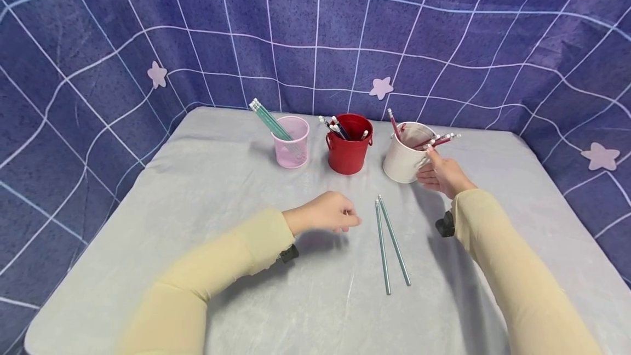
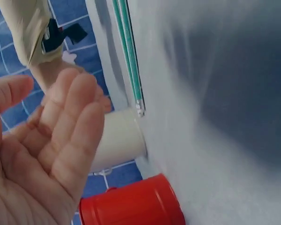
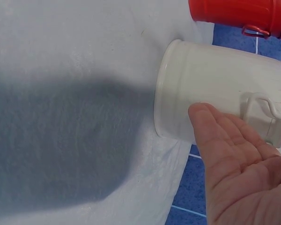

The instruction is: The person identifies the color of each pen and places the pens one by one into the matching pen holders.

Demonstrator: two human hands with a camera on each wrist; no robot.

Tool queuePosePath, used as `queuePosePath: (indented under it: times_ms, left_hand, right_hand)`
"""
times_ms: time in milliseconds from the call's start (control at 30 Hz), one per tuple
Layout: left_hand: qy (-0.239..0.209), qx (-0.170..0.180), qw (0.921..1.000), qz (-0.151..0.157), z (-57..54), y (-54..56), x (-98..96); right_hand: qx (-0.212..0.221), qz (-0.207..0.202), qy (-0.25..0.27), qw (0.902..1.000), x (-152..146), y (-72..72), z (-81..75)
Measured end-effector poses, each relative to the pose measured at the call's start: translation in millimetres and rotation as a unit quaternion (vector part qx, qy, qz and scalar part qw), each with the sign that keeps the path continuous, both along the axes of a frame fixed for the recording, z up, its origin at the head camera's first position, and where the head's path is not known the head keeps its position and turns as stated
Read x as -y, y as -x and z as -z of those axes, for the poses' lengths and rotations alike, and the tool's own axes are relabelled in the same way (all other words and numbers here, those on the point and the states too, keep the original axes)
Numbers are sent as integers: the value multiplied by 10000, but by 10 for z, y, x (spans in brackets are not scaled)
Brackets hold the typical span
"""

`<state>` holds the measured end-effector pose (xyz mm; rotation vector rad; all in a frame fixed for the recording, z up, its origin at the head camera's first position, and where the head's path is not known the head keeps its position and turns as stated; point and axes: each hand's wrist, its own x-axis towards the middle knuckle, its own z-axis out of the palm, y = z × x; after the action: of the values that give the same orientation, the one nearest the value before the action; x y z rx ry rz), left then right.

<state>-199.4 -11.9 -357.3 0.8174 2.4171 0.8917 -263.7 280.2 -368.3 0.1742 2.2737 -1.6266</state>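
Observation:
My right hand [image 1: 443,174] is at the right side of a white metal bucket [image 1: 401,160], its straight fingers lying along the wall below the side handle [image 3: 262,105]. Its thumb reaches up to the rim, beside dark red pencils [image 1: 446,139] with white erasers that lean out of the bucket. Over the middle of the table, my left hand [image 1: 327,212] holds nothing, its fingers loosely bent. Two green pencils [image 1: 383,251] lie on the table between the hands, their eraser ends close together toward the buckets. The left wrist view also shows these green pencils [image 2: 127,51].
Left of the white bucket stands a red bucket [image 1: 347,155] with several dark, white-tipped pencils. Farther left is a pink mesh cup [image 1: 291,158] holding green pencils [image 1: 268,119]. A grey cloth [image 1: 197,179] covers the table, and a blue gridded curtain [image 1: 296,26] hangs behind it.

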Motion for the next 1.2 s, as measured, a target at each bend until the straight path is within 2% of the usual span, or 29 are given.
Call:
queuePosePath:
  times_ms: [67, 167, 267, 400, 600, 767, 867, 1000, 1200]
  left_hand:
    - [-28, -47, 10000, 26, 12, 23, -26]
    - [-66, -17, 9999, -94, 20, 79, -65]
    - [70, 26, 9999, -114, 46, 133, -119]
    - [578, 95, 9983, -34, 123, 173, -236]
    - [1397, 178, 9899, 187, 260, 190, -435]
    - [1451, 229, 9891, 108, 271, 254, -511]
    - [1630, 301, 9862, 56, 281, 280, -537]
    - [1920, 405, 9805, 133, 366, 291, -585]
    - [1776, 668, 9818, -6, 423, 286, -715]
  right_hand:
    - [31, 13, 4, 10000, -5, -4, -4]
    - [41, 3, -36, 10000, -13, 0, -7]
    - [44, -7, -34, 10000, -25, 13, -10]
    - [94, 12, 35, 9999, -30, 15, -18]
    - [125, 17, 87, 9999, -24, -1, -34]
    - [218, -81, 198, 9995, -19, 9, -23]
    - [238, -150, 203, 9994, -15, 24, -18]
    - [217, -169, 195, 9994, -7, 33, -22]
    - [243, -94, 211, 9994, -34, 14, -20]
